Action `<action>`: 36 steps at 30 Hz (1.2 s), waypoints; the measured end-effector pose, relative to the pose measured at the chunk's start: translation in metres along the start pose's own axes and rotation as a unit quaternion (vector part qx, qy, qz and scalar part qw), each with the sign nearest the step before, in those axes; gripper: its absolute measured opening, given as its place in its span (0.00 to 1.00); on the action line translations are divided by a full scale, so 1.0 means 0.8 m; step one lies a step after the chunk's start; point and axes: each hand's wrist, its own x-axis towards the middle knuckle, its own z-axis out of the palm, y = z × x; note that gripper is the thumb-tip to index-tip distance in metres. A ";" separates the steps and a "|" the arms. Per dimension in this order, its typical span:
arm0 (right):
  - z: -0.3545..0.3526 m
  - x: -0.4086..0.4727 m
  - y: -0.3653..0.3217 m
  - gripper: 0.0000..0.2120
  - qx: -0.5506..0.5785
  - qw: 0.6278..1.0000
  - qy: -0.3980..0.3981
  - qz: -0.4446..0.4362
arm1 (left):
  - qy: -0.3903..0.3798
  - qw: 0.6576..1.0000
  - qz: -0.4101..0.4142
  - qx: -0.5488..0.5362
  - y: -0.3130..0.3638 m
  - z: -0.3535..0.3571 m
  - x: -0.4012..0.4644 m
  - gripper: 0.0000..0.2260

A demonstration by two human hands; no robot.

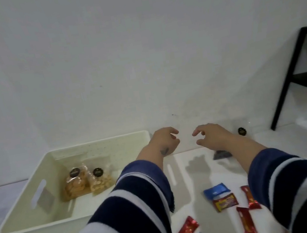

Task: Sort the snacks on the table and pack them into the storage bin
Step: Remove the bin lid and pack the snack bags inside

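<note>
Head view: I see my left hand [164, 141] and right hand [212, 136] raised near the wall, fingers curled loosely, gripping nothing. Left of my left hand sits the cream storage bin [43, 220] with two clear cookie bags [87, 180]. Below my right hand, wrapped snacks [225, 203] lie on the white table [301, 143].

a black shelf frame [293, 79] stands against the white wall [116, 51].

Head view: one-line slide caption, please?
Both hands reach past the bin holding two cookie bags; wrapped snacks wait.
</note>
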 end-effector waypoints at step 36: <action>0.039 0.164 0.384 0.18 0.253 0.954 0.133 0.094 | 0.187 0.946 -0.165 -0.206 0.022 0.343 0.196 0.29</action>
